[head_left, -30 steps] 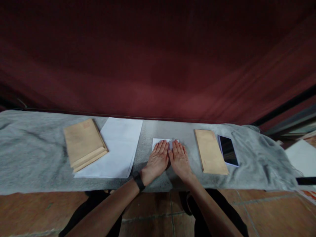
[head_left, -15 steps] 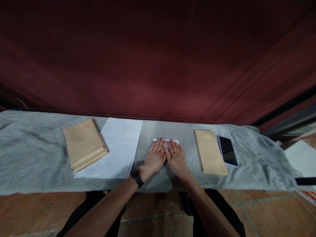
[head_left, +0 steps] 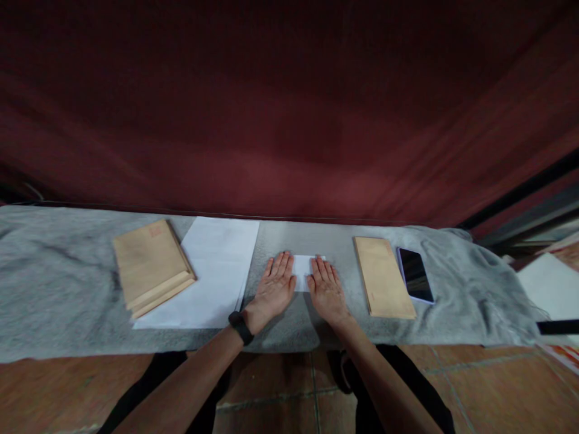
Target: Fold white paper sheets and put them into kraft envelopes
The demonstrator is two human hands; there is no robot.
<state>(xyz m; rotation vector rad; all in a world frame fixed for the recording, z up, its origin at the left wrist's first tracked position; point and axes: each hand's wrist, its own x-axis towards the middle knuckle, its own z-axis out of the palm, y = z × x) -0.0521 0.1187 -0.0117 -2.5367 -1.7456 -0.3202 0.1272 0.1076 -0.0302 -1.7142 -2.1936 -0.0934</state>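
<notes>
A small folded white paper (head_left: 301, 270) lies on the grey cloth (head_left: 58, 283) in the middle of the table. My left hand (head_left: 273, 290) lies flat on its left end, fingers stretched out and together. My right hand (head_left: 326, 289) lies flat on its right end in the same way. A strip of the paper shows between the two hands. A black band is on my left wrist.
A stack of brown envelopes (head_left: 149, 265) rests on white sheets (head_left: 212, 271) to the left. A single brown envelope (head_left: 382, 276) and a dark phone (head_left: 415, 275) lie to the right. A red curtain hangs behind the table. More white paper (head_left: 547, 283) lies far right.
My hands were side by side, touching, on the folded paper. They have slid apart, left hand leftward and right hand rightward, uncovering the paper's middle.
</notes>
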